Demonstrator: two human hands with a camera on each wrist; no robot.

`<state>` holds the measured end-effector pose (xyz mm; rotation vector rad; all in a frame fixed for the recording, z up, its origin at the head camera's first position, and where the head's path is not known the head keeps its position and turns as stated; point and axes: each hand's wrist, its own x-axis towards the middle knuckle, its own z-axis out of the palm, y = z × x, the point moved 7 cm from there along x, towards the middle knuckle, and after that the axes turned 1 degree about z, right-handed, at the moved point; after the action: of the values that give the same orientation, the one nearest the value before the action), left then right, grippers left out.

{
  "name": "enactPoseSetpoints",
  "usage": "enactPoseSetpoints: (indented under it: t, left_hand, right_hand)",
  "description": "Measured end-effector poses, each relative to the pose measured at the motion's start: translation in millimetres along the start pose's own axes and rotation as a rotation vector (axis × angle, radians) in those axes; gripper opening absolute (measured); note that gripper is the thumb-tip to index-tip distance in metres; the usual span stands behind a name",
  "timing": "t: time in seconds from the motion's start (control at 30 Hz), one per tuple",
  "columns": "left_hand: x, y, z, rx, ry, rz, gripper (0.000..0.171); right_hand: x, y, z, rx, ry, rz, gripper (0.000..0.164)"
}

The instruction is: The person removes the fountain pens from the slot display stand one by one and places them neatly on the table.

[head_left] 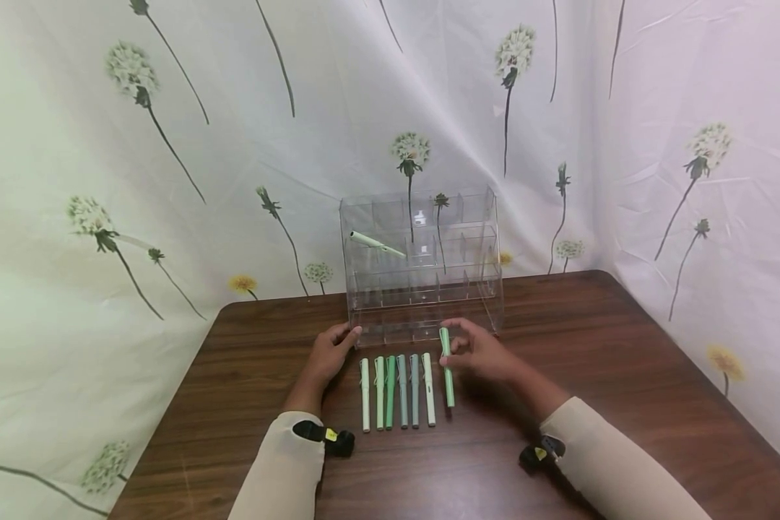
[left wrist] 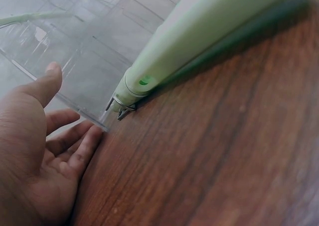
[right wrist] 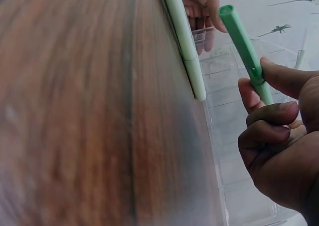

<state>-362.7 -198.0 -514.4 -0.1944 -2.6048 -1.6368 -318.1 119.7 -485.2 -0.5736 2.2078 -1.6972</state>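
My right hand (head_left: 484, 355) pinches a green pen (head_left: 449, 386) between thumb and fingers, right of a row of pens. In the right wrist view this held pen (right wrist: 241, 41) is tilted, with the remaining fingers curled below it. Near the front left corner of a clear tiered organizer (head_left: 422, 271), my left hand (head_left: 328, 354) touches its side with thumb and fingers extended. Several capped pens lie side by side before the organizer, among them a pale green pen (head_left: 365, 396), a bright green pen (head_left: 390, 393), a grey-blue pen (head_left: 414, 392) and a whitish pen (head_left: 429, 390).
Another light green pen (head_left: 377, 244) leans diagonally in an upper left compartment of the organizer. Everything stands on a dark wood table (head_left: 234, 448). Behind the table hangs a white curtain (head_left: 364, 94) with a dandelion print, close at the organizer's back.
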Motion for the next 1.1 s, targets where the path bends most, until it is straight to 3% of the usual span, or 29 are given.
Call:
enactPoseSetpoints:
  t: [0.33,0.87,1.1]
  left_hand:
    - [0.1,-1.8,2.4,0.017,-0.009,-0.007,0.059]
    - [-0.5,-2.5,3.8,0.015,-0.015,-0.013,0.060]
    - [0.0,-5.9,1.9,0.030,0.005,-0.013,0.063]
  right_hand:
    - [-1,11,4,-0.051,0.011,0.024,0.084]
    - [-1,22,14,-0.062,-0.022,0.004,0.081]
    - [2,27,14,-0.120,-0.025,-0.012,0.081]
